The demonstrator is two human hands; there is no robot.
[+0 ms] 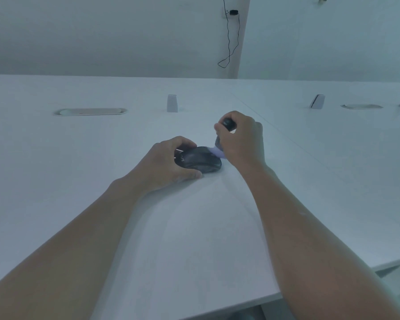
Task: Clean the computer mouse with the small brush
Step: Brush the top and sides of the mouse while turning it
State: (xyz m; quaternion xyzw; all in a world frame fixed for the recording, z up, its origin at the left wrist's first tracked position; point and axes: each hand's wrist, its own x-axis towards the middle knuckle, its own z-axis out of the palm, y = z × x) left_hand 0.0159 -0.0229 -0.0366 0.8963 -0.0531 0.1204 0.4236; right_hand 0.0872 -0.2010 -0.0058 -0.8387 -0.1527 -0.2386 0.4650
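Black computer mouse [198,160] flat on the white surface [194,227], near the middle of the view, long axis running left to right, pale lettering visible on its left end. Left hand [169,162] wrapped around the mouse's left end: thumb along the near side, fingers curled over the far side, grasping it against the surface. Right hand [243,139] clenched around the small brush [228,124], dark handle end poking out above the knuckles, body mostly hidden inside the fist. Pale bristles showing below the fist, angled down and left, touching the mouse's right far edge. Both forearms bare, reaching in from the bottom corners. Farther back on the surface: oval cable grommet [90,111] to the left, small white wedge-shaped bracket [172,103] upright just right of it, well apart from the mouse. Seam line running diagonally past the right hand; beyond it a second grommet [360,106] and two more brackets. On the back wall, a dark plug [233,12] with a thin black cable [229,42] hanging in a loop.
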